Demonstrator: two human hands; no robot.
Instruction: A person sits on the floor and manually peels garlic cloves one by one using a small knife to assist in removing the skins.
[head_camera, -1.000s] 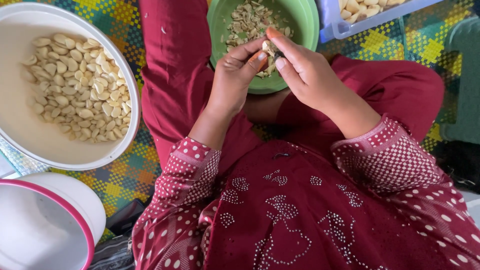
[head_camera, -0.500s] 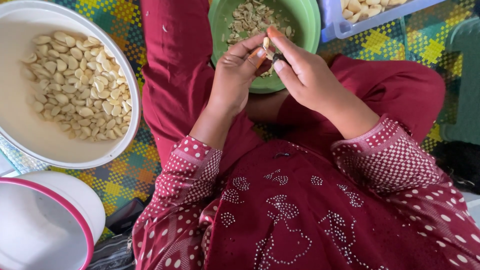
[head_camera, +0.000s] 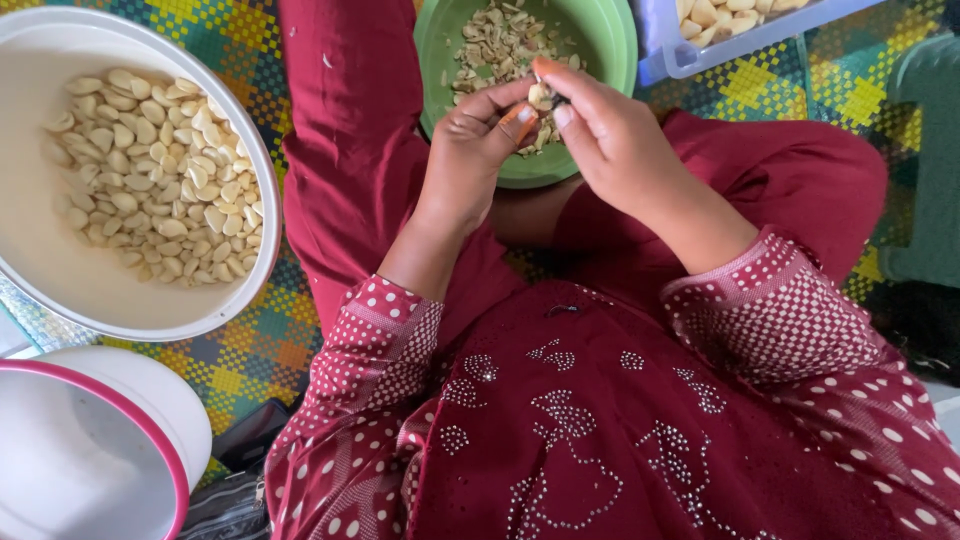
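Observation:
My left hand (head_camera: 475, 150) and my right hand (head_camera: 605, 135) meet over a green bowl (head_camera: 610, 50) that holds papery peelings. Between the fingertips of both hands sits a small pale garlic clove (head_camera: 541, 96). A small dark blade seems to poke out by my right thumb, though I cannot tell for sure. Both arms wear dark red sleeves with white dots. The bowl rests between my knees in dark red cloth.
A large white basin (head_camera: 60, 285) at the left holds several peeled cloves (head_camera: 150, 175). A white bucket with a pink rim (head_camera: 95, 450) stands at the lower left. A pale blue tray (head_camera: 720, 45) with more cloves lies at the top right. Everything rests on a bright woven mat (head_camera: 250, 355).
My hands have shifted slightly on the clove, with the right fingers turning over it. The bowls have not moved.

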